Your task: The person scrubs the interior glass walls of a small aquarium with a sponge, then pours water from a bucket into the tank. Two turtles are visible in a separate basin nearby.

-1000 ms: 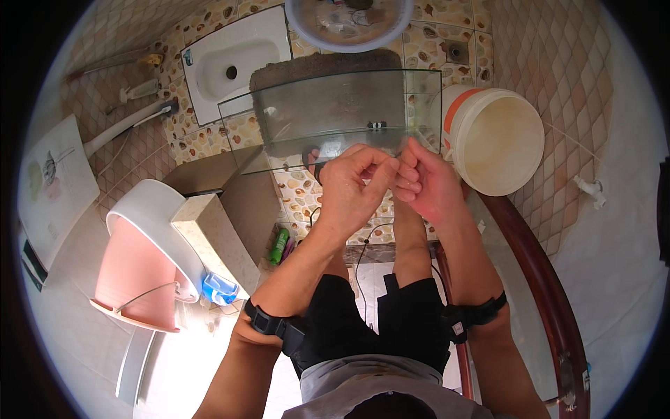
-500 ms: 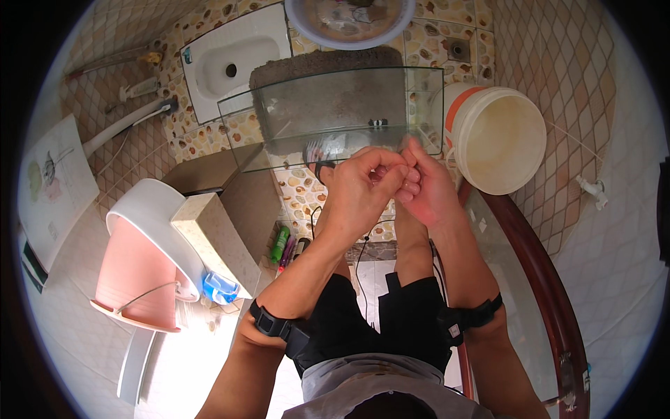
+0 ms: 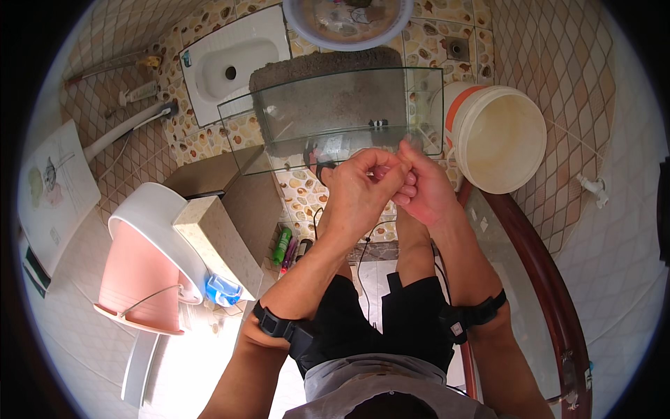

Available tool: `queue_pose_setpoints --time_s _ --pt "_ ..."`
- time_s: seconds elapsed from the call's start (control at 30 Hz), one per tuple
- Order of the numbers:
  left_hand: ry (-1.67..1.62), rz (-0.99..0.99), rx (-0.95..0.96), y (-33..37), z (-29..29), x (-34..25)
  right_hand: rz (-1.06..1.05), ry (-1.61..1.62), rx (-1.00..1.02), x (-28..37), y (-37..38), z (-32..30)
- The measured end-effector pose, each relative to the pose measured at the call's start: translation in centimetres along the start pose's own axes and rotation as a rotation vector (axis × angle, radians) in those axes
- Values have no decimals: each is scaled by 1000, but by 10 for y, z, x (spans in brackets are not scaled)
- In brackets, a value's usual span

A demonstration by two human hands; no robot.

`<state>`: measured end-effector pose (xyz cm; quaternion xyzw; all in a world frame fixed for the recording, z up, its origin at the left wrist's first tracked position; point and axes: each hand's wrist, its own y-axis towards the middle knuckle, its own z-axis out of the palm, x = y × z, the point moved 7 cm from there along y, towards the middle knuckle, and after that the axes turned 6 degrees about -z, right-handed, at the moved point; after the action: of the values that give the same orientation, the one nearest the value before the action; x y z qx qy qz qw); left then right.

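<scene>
My left hand (image 3: 357,190) and my right hand (image 3: 427,190) meet in front of my knees, fingertips pressed together. Both are closed in a pinch, and whatever lies between them is hidden or too small to name. Just beyond them a rectangular clear glass tank (image 3: 241,134) stands on the floor, its near edge behind my fingertips. A small black-and-white piece (image 3: 377,124) shows through the glass. Beneath and behind the tank spreads a rough grey mat (image 3: 328,61).
A white bucket (image 3: 541,140) with an orange band lies tipped right of the tank. Behind stands a round basin (image 3: 293,28) with murky water, beside a squat toilet (image 3: 202,77). At left are a cabinet (image 3: 241,202) and pink bucket (image 3: 139,279); a dark red curved frame (image 3: 537,272) runs right.
My fingertips have shifted slightly against each other, the right ones inward toward the left. Both hands stay together in nearly the same place.
</scene>
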<state>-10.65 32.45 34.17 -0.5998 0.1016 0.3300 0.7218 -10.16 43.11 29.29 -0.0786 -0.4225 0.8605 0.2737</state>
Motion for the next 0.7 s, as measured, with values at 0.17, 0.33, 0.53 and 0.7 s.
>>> queue_pose_setpoints --time_s 0.17,0.33,0.53,0.7 --pt "349 242 -101 -4 -9 -8 -33 -188 -122 4 -2 -7" --pt "1021 705 -368 -14 -2 -27 -153 -455 -202 12 -1 -5" --pt "1179 712 -380 -6 -5 -31 -234 -595 -307 19 -7 -3" --pt "556 308 -272 6 -28 -16 -119 11 42 13 -4 7"
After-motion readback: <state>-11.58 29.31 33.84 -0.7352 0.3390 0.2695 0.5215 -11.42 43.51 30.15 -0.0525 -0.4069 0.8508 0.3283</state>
